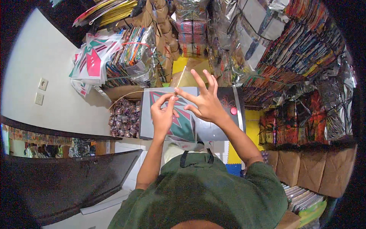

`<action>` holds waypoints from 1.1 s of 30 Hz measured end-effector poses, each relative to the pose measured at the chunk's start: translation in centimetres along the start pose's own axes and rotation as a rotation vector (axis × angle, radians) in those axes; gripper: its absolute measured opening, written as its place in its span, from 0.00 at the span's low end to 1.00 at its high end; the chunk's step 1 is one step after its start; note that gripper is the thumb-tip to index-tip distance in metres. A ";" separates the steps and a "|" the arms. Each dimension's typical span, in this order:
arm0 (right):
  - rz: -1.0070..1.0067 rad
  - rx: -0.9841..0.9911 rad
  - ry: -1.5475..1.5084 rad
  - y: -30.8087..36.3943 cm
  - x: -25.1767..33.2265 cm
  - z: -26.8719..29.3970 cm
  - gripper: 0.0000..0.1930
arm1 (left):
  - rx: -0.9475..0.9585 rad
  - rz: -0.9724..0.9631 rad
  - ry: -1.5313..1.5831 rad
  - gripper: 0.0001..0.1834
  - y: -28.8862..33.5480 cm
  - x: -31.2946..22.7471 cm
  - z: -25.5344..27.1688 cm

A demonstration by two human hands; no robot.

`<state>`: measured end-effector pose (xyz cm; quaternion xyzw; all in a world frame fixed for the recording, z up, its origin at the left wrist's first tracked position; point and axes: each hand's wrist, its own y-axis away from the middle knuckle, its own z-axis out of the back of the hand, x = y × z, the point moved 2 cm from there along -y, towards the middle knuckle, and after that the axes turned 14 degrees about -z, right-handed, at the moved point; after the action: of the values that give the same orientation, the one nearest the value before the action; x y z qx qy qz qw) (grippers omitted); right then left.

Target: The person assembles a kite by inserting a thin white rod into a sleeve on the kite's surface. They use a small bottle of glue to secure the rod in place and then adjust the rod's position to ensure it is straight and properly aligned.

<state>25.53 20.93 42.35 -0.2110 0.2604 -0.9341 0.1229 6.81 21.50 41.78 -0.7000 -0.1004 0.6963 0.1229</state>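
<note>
My left hand (163, 114) pinches a thin, pale, flexible strip (182, 76) between thumb and fingertips, above the middle of the work surface. From the pinch, one straight length rises up and to the right. A thin line of similar colour curves away to the left, and I cannot tell whether it is the same piece. My right hand (207, 103) has its fingers spread, one fingertip at the strip just above the left thumb. Beneath both hands lies a printed plastic sheet (183, 129) in grey, green and red.
A dark table (147, 128) carries the sheet and a small pinkish-red round object (233, 110). Many small wrapped pieces (124, 118) are heaped left of it. Tied stacks of printed packaging (293, 57) rise at the back and right. Brown cartons (310, 171) stand lower right; a white wall (42, 68) bounds the left.
</note>
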 end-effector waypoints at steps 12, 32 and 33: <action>-0.018 -0.032 -0.040 -1.6 4.2 -1.6 0.23 | -0.041 -0.021 0.029 0.12 -0.8 -0.2 4.8; -0.118 -0.232 0.129 -5.8 13.1 -4.2 0.25 | 0.083 -0.022 0.066 0.11 -1.8 -0.4 16.8; -0.103 -0.220 0.141 -5.6 13.8 -4.4 0.25 | 0.091 -0.019 0.079 0.11 -1.9 -0.3 17.2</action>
<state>10.67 22.84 46.54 -0.1701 0.3580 -0.9175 0.0326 -10.35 23.76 42.66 -0.7196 -0.0703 0.6708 0.1652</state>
